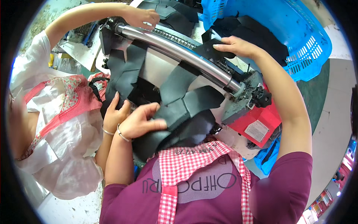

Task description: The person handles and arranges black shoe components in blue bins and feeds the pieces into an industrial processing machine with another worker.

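My left hand (138, 122) is over a pile of black leather-like pieces (176, 114) on the near side of a roller machine. Its thumb and forefinger are apart, and its other fingers are partly hidden. Across the shiny metal roller (179, 52), my right hand (238, 46) has its fingers closed at a flat black piece (209, 49) on the far side. The pile's cut pieces overlap, and some stretch up to the roller.
At my left a co-worker's hand (116, 115) touches black pieces (125, 71); the other hand (141, 16) reaches over the roller's far end. A blue basket (307, 56) holds black pieces. The machine has a black knob (262, 98) and red side (257, 123).
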The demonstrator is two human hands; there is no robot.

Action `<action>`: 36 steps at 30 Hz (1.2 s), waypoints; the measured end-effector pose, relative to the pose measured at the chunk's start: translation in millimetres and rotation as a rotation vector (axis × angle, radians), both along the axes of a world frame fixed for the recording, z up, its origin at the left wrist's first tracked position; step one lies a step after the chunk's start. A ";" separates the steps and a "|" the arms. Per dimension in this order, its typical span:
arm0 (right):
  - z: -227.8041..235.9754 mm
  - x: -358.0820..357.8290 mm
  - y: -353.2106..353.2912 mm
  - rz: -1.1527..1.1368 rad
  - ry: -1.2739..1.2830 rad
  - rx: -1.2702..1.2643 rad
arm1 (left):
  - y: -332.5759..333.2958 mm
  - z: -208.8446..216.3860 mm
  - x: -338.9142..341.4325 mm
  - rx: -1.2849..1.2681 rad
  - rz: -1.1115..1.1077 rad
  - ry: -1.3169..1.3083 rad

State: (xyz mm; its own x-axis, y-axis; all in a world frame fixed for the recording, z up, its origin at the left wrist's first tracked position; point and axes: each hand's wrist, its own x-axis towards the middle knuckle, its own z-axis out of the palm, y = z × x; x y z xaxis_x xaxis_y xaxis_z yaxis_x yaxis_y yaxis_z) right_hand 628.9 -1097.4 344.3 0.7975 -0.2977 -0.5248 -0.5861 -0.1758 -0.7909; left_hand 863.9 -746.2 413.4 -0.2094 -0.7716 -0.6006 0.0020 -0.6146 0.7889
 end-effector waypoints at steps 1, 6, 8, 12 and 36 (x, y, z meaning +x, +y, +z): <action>16.0 0.2 -1.9 -0.043 0.006 -0.018 | 2.1 10.9 0.2 -0.041 -0.055 -0.023; 46.2 -35.3 -55.5 -0.404 -0.381 -0.386 | 21.2 18.4 2.3 0.051 0.132 0.087; 70.7 -64.4 -69.2 -0.576 -0.316 -0.423 | 20.9 7.1 10.2 0.029 0.090 0.027; 37.5 -69.3 -85.9 -0.488 0.082 -1.464 | 7.3 -3.4 5.7 0.000 0.099 0.014; 45.5 -14.0 -3.1 0.079 -0.252 -0.533 | 3.2 28.1 15.3 -0.007 0.017 0.215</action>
